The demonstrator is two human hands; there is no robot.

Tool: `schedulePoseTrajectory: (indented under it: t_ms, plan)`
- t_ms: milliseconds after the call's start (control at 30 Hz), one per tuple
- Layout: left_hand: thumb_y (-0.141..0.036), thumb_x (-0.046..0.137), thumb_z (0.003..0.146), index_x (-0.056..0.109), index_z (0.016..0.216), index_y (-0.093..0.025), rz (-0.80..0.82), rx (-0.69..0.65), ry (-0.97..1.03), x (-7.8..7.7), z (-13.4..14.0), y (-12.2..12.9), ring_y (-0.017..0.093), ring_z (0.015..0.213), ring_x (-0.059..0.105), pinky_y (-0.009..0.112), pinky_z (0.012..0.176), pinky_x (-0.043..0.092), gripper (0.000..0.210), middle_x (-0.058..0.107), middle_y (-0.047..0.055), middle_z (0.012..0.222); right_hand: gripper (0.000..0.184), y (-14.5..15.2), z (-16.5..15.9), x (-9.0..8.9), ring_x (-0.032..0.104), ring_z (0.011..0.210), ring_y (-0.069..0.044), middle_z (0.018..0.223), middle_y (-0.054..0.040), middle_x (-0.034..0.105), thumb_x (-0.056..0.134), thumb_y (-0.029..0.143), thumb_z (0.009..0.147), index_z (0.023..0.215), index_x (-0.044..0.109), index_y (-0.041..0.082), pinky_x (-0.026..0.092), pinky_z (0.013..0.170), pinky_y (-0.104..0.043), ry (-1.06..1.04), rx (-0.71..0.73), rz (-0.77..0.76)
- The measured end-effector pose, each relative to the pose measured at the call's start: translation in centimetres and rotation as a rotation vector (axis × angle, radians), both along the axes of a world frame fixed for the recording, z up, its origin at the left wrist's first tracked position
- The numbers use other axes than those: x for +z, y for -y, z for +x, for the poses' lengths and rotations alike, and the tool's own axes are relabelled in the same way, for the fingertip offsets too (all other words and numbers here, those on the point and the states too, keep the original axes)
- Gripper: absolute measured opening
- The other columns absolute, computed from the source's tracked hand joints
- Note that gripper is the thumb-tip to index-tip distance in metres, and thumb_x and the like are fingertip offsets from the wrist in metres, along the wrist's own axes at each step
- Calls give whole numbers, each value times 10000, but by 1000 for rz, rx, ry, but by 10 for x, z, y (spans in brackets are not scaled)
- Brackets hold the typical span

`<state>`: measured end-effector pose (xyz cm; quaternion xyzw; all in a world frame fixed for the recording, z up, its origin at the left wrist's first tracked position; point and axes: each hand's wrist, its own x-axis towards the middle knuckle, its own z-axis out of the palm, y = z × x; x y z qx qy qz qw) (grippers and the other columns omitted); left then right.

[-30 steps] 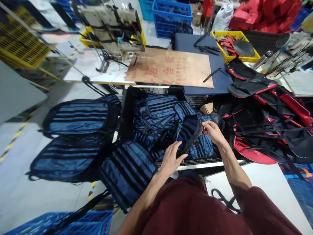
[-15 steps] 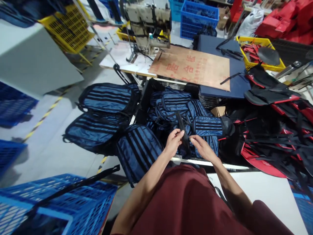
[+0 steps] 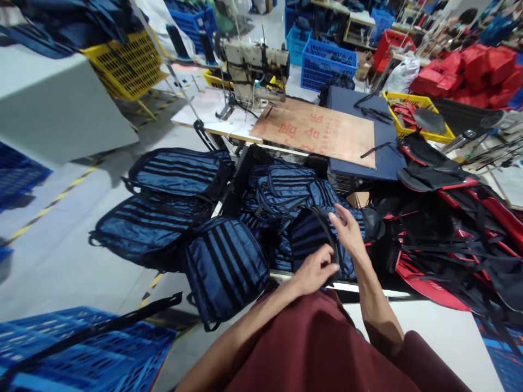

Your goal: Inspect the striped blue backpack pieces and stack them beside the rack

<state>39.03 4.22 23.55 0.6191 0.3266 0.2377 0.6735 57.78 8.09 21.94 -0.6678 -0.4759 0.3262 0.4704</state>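
A dark navy bag piece point(image 3: 304, 235) with black stripes and a black edge lies in front of me, on top of the blue striped pieces. My left hand point(image 3: 317, 269) is closed at its near right edge, fingers curled and thumb against them. Beside the upper right of that edge is my right hand point(image 3: 347, 228), its fingers stretched out and apart from the thumb. Beneath and behind lies a pile of blue bag pieces point(image 3: 292, 182) with black stripes. More striped backpacks point(image 3: 226, 267) rest to the left of the pile.
Black and red bag pieces point(image 3: 429, 272) are heaped at the right. Beyond the pile stand a sewing machine point(image 3: 255, 62) and a brown board point(image 3: 314, 130). A blue crate point(image 3: 122, 348) is at the lower left, a white tabletop point(image 3: 433, 337) at the lower right.
The dark piece, seen narrow between my hands before, now shows its striped face. My left hand moved right and towards my body; my right hand moved forward and its fingers spread.
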Motion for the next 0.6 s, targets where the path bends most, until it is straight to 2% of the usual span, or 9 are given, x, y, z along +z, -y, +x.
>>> schedulePoseTrajectory:
  t_ms: [67,167,233,300,367,467,533,600]
  plan:
    - [-331,669,961,673,1002,-275,157,-155,-85,-4,10,23,203,728,595,306,720,418,69,644,-8,793,774,-4,18,2,567,1493,-353,1620,-131,603,777,574,979,1636,552,233,463,1254,-521,117,84,-107]
    - [-294,644,960,722,1019,-303,289,-337,-109,-15,12,43,256,763,678,330,738,445,98,692,31,798,781,5,34,1,667,1378,-391,1500,-151,700,751,313,924,1665,528,203,481,1217,-532,376,77,-328]
    - [-312,664,968,745,1095,-317,254,-397,-107,-27,5,46,273,832,726,334,760,477,151,748,47,870,732,18,39,1,758,1221,-365,1427,-147,746,645,215,908,1636,566,187,549,1135,-498,411,49,-386]
    - [-392,718,977,750,1188,-321,122,-409,-61,-40,-2,40,271,948,752,333,819,520,225,792,55,1013,675,34,40,4,785,1152,-338,1444,-125,740,585,229,926,1600,606,196,597,1080,-488,349,42,-322]
    - [-547,751,973,744,1195,-275,-87,-283,26,-51,-7,27,254,1000,749,335,854,557,351,784,79,1105,614,51,36,12,762,1220,-345,1470,-101,726,575,299,964,1568,643,216,604,1093,-520,282,47,-208]
    - [-763,746,911,705,1149,-201,-489,196,170,-62,-12,-7,232,953,744,357,832,610,612,729,121,1128,537,75,21,24,682,1378,-355,1467,-69,728,605,356,1006,1527,697,264,545,1197,-571,231,96,-97]
    - [-813,760,869,674,1158,-189,-713,494,285,-63,-17,-36,241,947,749,395,846,640,693,707,126,1121,496,90,9,29,650,1424,-344,1486,-45,715,613,361,1035,1518,712,305,504,1253,-581,210,153,-52]
    - [-760,803,867,653,1141,-198,-808,685,394,-62,-25,-62,220,899,740,389,842,647,643,705,90,1052,463,104,0,28,624,1457,-329,1513,-20,695,602,370,1061,1507,724,345,480,1284,-576,184,227,-10]
